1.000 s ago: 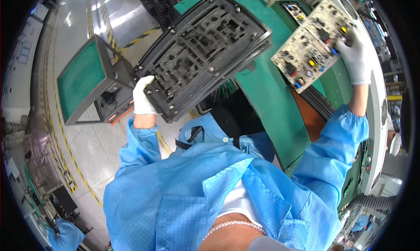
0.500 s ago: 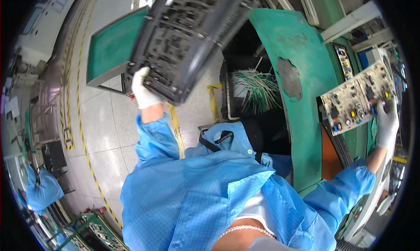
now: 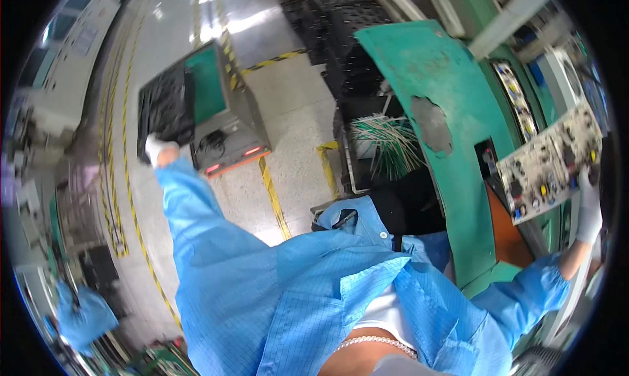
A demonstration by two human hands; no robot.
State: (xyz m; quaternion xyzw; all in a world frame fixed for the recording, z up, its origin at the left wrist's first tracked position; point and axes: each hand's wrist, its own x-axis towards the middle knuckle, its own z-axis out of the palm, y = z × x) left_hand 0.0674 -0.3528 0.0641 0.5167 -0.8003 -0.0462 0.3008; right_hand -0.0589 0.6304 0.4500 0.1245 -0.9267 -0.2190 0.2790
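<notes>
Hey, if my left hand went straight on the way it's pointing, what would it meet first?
The black tray, most likely: your left hand is at its near end, though blur leaves actual contact unclear.

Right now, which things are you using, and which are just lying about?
Seemingly in use:
- circuit board, in right hand
- black tray, at left hand
- green-topped cart

Probably just about:
- thin strands
- orange-brown panel

Cannot make out fingertips of the left hand on the blurred black tray, left of the green table. Cannot see most fingers of the right hand behind the circuit board, right of the table, nor identify its tiny parts. Cannot resolve the blue garment, far left of the table.
</notes>
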